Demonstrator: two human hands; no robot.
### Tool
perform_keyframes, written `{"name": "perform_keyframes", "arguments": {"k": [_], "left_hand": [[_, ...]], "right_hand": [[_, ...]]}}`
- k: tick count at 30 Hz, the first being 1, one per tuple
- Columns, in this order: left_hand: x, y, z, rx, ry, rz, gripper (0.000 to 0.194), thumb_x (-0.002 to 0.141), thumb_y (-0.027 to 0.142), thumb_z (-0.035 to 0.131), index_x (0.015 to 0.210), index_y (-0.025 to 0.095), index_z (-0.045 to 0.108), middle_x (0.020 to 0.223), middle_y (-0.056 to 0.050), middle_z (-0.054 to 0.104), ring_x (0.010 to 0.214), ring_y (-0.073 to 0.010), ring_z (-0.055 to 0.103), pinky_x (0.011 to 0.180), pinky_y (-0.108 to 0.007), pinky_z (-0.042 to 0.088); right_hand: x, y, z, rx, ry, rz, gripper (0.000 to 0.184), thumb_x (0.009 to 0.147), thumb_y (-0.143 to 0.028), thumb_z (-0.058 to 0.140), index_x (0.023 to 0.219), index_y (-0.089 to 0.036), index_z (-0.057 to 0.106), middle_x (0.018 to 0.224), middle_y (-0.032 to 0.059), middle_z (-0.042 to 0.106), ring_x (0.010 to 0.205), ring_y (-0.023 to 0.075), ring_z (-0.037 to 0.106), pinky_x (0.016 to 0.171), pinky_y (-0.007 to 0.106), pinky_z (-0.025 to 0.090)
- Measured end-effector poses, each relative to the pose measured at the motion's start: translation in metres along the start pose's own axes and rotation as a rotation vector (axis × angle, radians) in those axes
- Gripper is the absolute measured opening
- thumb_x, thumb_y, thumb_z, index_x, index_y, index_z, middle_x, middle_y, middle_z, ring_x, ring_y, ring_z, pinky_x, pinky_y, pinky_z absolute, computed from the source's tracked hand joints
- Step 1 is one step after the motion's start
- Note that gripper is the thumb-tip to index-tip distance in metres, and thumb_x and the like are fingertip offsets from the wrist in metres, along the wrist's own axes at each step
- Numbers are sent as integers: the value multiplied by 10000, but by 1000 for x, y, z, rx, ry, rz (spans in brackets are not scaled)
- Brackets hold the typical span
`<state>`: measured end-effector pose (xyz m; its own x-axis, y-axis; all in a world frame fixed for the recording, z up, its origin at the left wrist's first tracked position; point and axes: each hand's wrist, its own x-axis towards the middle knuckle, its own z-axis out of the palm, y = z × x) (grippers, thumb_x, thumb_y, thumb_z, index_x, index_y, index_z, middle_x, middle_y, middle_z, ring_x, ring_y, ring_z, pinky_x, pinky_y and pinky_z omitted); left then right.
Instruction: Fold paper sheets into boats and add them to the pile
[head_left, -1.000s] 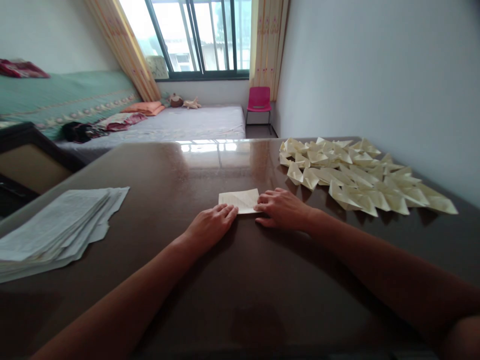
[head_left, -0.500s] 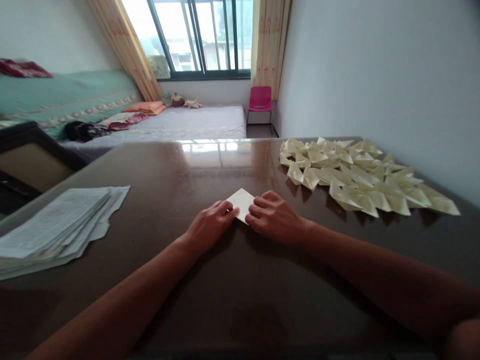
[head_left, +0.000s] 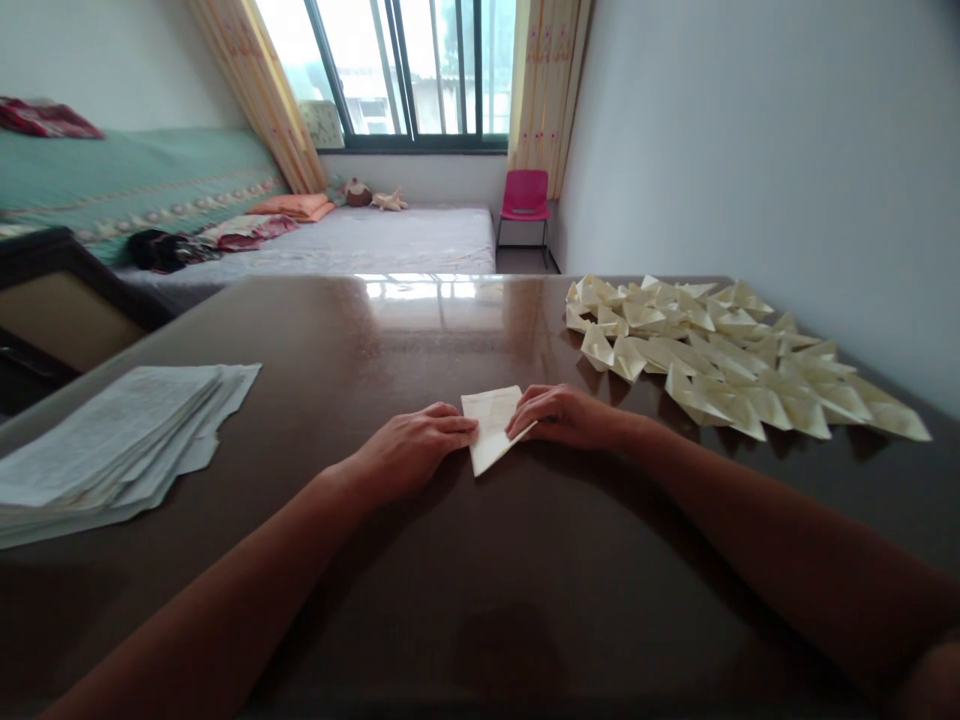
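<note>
A small folded sheet of cream paper (head_left: 491,420) is between my hands, over the middle of the brown table (head_left: 420,600). Its near end comes to a point and its right edge is lifted. My left hand (head_left: 424,445) holds the paper's left edge with the fingers pressed together. The fingers of my right hand (head_left: 559,412) are closed on the right side of the paper, covering part of it. To the right lie several folded cream paper pieces (head_left: 712,350) in overlapping rows.
At the table's left lies a stack of loose paper sheets (head_left: 127,430). Beyond the table are a bed (head_left: 420,235), a pink chair (head_left: 525,197) and a window. A dark chair back (head_left: 75,310) stands at the left, and a wall runs along the right.
The paper has turned from a diamond shape to one with its point toward me, and its right edge has come up. Both hands have shifted slightly, and my right hand lies flatter.
</note>
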<state>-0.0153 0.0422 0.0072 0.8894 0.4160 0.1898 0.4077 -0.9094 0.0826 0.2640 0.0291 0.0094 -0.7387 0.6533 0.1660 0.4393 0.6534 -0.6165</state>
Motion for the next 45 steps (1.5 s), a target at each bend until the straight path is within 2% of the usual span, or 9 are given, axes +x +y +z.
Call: {"name": "perform_keyframes", "arguments": {"k": [6, 11, 16, 27, 30, 32, 34, 37, 45], "left_hand": [[-3, -6, -14, -84, -49, 16, 389, 867, 117, 455, 1156, 291, 651, 1222, -12, 636, 1138, -181, 536, 970, -287, 465], [-7, -8, -16, -65, -64, -18, 400, 872, 128, 441, 1192, 284, 624, 1201, -49, 599, 1083, -189, 540, 949, -306, 465], [-10, -8, -14, -23, -76, -75, 382, 887, 157, 431, 1185, 295, 626, 1019, -60, 576, 943, -179, 546, 858, -289, 481], [-9, -7, -12, 35, -46, -127, 330, 915, 205, 430, 1146, 292, 648, 956, -57, 604, 904, -187, 561, 792, -302, 504], [-3, 2, -9, 61, 78, -213, 324, 927, 195, 401, 1134, 248, 645, 1068, -61, 632, 980, -198, 576, 822, -321, 515], [2, 12, -1, 67, 171, -191, 356, 941, 199, 375, 1229, 191, 584, 1245, -83, 590, 1178, -216, 506, 952, -340, 471], [6, 23, 9, 78, 142, -120, 440, 961, 285, 363, 1367, 137, 448, 1429, -97, 456, 1356, -229, 344, 1101, -370, 339], [8, 33, 23, 62, 28, -123, 616, 958, 469, 335, 1459, 114, 283, 1520, -105, 318, 1419, -231, 238, 1151, -373, 240], [5, 33, 27, 39, -71, -175, 649, 958, 514, 281, 1474, 123, 240, 1536, -112, 273, 1430, -228, 211, 1149, -357, 203]], "right_hand": [[8, 8, 12, 140, 156, 328, 391, 888, -471, 478, 877, -134, 677, 738, -6, 629, 678, 128, 528, 642, 221, 425], [19, 3, 23, -170, 368, 446, 341, 863, -402, 505, 623, -161, 526, 551, -41, 464, 537, 92, 391, 520, 218, 280], [25, -1, 27, -275, 408, 536, 262, 842, -364, 530, 663, -174, 552, 595, -19, 551, 546, 103, 455, 542, 226, 288], [28, 3, 28, -325, 377, 575, 236, 820, -378, 550, 710, -178, 608, 631, 1, 622, 570, 118, 523, 571, 226, 328], [28, 5, 29, -339, 385, 568, 239, 820, -386, 551, 707, -181, 600, 622, -5, 608, 561, 114, 510, 562, 224, 318], [29, 6, 30, -349, 390, 557, 247, 819, -391, 553, 693, -182, 585, 609, -8, 594, 551, 112, 497, 557, 224, 311], [29, 7, 30, -356, 396, 550, 256, 815, -395, 559, 673, -183, 564, 594, -10, 581, 542, 110, 486, 553, 226, 305], [29, 8, 30, -357, 398, 550, 252, 815, -389, 559, 669, -184, 552, 596, -8, 585, 543, 111, 491, 549, 227, 298], [29, 6, 27, -342, 380, 566, 220, 827, -364, 544, 701, -187, 577, 634, 16, 627, 578, 127, 536, 567, 228, 321]]}}
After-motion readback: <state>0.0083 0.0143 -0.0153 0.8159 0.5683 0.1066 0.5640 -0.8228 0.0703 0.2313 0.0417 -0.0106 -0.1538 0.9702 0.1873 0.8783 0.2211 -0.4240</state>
